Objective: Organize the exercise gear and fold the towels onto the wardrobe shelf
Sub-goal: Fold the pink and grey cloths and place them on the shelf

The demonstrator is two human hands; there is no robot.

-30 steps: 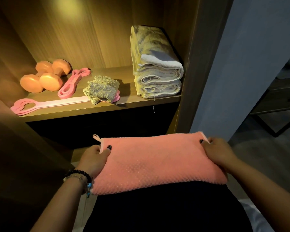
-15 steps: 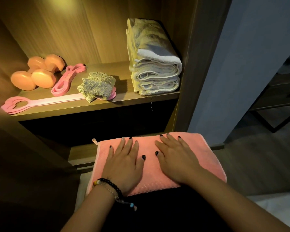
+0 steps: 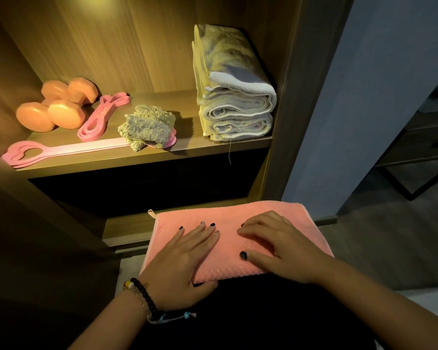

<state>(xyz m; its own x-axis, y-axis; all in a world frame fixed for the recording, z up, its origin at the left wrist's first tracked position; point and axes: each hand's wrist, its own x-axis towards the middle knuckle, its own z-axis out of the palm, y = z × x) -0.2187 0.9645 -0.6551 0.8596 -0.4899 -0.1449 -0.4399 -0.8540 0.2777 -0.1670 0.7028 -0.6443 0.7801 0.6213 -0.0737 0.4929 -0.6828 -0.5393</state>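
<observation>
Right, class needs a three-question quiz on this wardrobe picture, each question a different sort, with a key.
1. True or false: the dumbbells sit at the right end of the shelf.
2. What lies under both the left hand and the right hand?
A. pink towel
B. pink band
C. crumpled cloth
3. Fill in: the folded towels are stacked against the shelf's ____ wall.

Key: 1 false; 2 A; 3 right.

Folded pink towel [image 3: 233, 223] lies flat below shelf [image 3: 147, 157] holding dumbbells [image 3: 56, 107]
</observation>
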